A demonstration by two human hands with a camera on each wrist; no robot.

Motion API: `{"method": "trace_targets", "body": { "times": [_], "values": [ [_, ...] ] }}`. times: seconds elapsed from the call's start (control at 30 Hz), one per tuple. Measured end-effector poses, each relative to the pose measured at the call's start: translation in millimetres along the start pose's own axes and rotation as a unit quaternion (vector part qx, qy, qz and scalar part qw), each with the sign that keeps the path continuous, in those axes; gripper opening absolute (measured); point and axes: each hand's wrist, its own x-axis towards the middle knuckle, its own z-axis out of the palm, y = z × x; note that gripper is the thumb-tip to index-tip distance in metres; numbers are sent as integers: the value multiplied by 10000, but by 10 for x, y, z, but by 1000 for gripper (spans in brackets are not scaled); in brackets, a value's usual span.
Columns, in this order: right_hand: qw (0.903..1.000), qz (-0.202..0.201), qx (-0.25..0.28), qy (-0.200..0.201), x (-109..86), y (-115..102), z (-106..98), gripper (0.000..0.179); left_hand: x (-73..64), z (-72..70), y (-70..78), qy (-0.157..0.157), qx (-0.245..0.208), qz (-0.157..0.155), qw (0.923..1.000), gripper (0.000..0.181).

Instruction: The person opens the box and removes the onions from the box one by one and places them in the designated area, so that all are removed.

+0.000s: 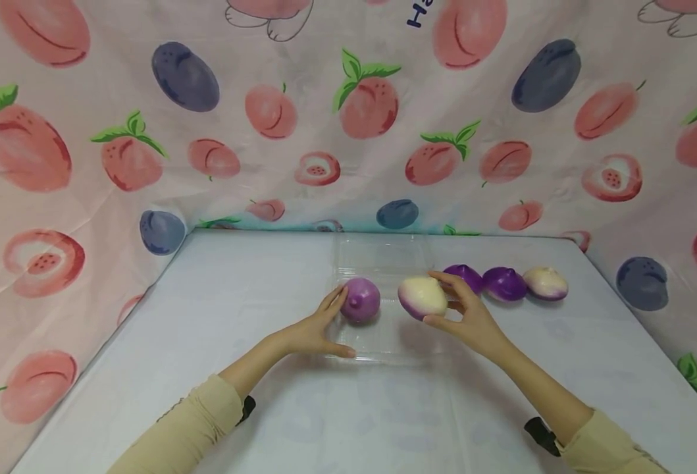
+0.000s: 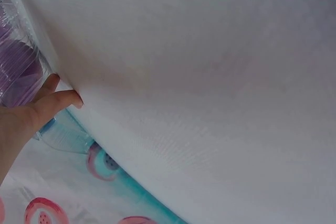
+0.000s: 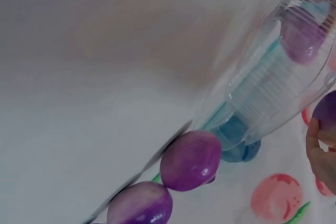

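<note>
My right hand (image 1: 469, 319) grips a white-and-purple turnip (image 1: 422, 297), thumb at its near side and fingers at its far side, above the right part of a clear plastic container (image 1: 384, 339). Inside that container, at the left, sits a round purple onion-like vegetable (image 1: 361, 301), showing through the ribbed plastic in the right wrist view (image 3: 302, 35). My left hand (image 1: 318, 329) rests spread at the container's left side, fingers beside the purple vegetable and thumb along the front edge. In the left wrist view, the left hand (image 2: 39, 111) shows against the plastic wall.
Right of the container, two bright purple pointed vegetables (image 1: 505, 284) and another white-and-purple turnip (image 1: 545, 284) stand in a row. The container's clear lid (image 1: 380, 250) lies folded back behind it. A fruit-print cloth (image 1: 318, 79) hangs behind the white table (image 1: 235, 276).
</note>
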Motion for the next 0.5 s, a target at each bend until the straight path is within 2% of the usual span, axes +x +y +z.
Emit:
{"method": "trace_targets", "body": {
  "times": [0.2,0.33,0.5],
  "values": [
    [9980,-358,-434,286,-48,95,-91,70,3,3,-19,0,31,20,10000,119],
    [9960,-371,-746,318,-73,140,-146,76,5,7,-17,-3,12,64,10000,119],
    [9941,-484,-860,459,-94,169,-184,72,1,7,-15,8,54,35,10000,119]
  ]
}}
